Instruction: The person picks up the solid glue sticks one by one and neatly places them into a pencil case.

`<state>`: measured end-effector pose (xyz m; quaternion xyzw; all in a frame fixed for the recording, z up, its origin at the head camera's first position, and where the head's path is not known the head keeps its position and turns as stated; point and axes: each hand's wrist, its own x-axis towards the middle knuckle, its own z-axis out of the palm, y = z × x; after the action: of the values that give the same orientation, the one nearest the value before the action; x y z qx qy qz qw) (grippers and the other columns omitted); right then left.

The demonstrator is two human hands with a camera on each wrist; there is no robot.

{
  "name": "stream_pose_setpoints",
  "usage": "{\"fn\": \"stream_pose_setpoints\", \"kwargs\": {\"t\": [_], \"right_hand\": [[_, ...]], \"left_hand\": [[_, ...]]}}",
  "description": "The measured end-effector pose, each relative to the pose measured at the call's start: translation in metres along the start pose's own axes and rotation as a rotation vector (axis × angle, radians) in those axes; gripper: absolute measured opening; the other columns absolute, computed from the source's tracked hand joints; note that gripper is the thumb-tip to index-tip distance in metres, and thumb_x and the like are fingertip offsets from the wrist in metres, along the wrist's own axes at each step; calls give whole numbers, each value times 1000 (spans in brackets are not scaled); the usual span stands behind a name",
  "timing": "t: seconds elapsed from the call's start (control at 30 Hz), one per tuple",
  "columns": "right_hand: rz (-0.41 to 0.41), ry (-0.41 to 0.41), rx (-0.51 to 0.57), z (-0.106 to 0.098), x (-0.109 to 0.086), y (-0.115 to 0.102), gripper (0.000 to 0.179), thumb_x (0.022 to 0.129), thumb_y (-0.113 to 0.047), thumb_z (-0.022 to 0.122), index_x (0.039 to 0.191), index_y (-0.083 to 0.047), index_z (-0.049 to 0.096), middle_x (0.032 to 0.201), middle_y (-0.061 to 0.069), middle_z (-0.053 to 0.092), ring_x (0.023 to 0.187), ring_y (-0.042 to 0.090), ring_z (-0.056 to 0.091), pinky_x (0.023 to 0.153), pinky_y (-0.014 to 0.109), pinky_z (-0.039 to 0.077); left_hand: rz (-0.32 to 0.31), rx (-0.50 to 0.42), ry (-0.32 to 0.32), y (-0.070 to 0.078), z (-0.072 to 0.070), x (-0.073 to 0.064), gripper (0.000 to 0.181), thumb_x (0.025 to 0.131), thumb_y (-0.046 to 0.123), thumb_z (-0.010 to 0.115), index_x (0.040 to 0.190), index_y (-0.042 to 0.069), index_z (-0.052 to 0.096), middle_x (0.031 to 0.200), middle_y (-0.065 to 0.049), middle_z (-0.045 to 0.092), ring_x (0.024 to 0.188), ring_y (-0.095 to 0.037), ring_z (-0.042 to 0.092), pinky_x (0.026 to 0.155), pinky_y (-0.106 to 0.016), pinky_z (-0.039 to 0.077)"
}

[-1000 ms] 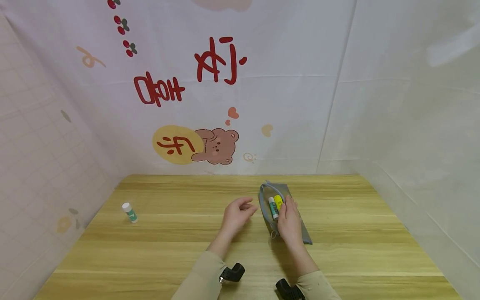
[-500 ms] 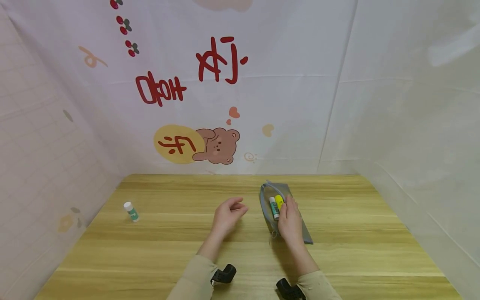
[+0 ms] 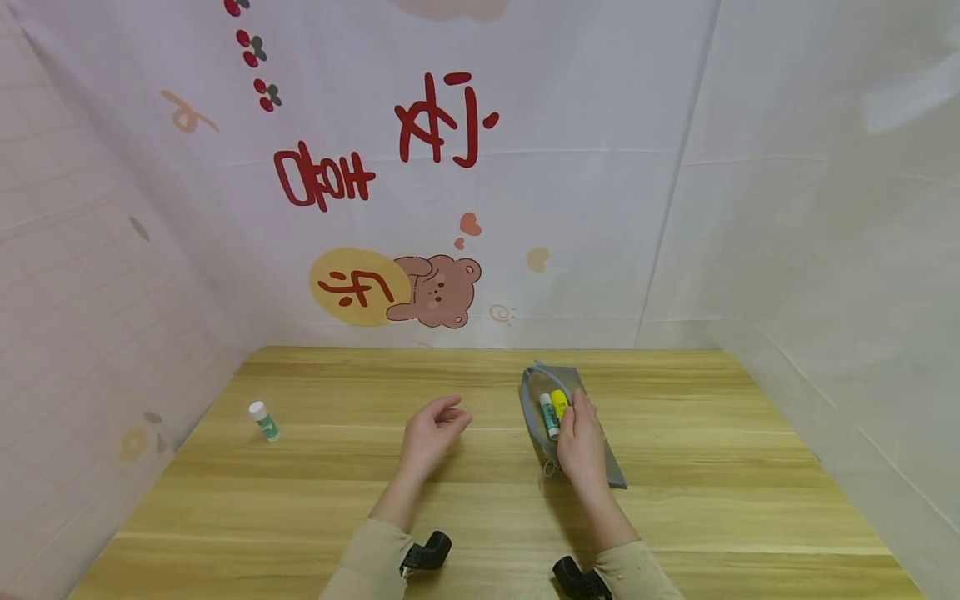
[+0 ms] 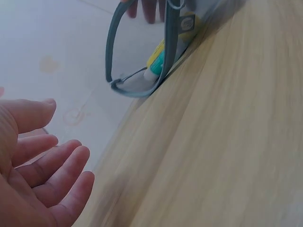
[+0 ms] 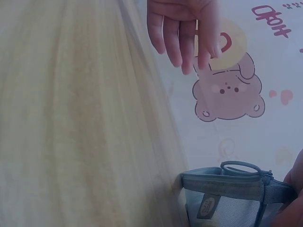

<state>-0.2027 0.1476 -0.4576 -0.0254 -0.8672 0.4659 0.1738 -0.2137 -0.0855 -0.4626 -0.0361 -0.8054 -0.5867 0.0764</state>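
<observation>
My right hand (image 3: 582, 446) holds the near right side of a grey mesh zip pouch (image 3: 611, 462), whose mouth gapes toward the left. Inside lie a green-and-white glue stick (image 3: 550, 417) and a yellow stick (image 3: 559, 403), partly covered by the right hand in the head view. The left wrist view shows both sticks through the opening past the zip edge (image 4: 111, 52). My left hand (image 3: 429, 437) hovers over the table left of the pouch, fingers loosely bent and holding nothing. Another green-and-white glue stick (image 3: 264, 422) stands, white end up, at the far left.
The wooden table (image 3: 300, 517) runs back to a white cloth wall (image 3: 585, 200) printed with a bear and red characters. Cloth also borders the left and right sides. Black wrist mounts (image 3: 427, 552) sit at both sleeves.
My left hand has moved left, away from the pouch toward the lone glue stick. The right hand and the pouch have stayed in place.
</observation>
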Motion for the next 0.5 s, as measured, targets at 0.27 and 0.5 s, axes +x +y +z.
{"fn": "stream_pose_setpoints", "kwargs": {"t": [0.27, 0.5], "right_hand": [[20, -15, -3, -1, 1, 0, 46, 105, -8, 35, 145, 16, 33, 149, 37, 28, 141, 52, 20, 115, 63, 16], [29, -25, 4, 0, 2, 2, 47, 105, -8, 35, 145, 16, 31, 150, 37, 25, 141, 53, 19, 115, 62, 16]], "left_hand": [[-30, -2, 53, -6, -23, -2, 39, 91, 17, 74, 125, 1, 66, 103, -10, 72, 93, -25, 67, 82, -37, 56], [-58, 19, 83, -13, -46, -3, 42, 91, 19, 74, 128, 1, 64, 107, -12, 71, 96, -26, 66, 83, -33, 55]]}}
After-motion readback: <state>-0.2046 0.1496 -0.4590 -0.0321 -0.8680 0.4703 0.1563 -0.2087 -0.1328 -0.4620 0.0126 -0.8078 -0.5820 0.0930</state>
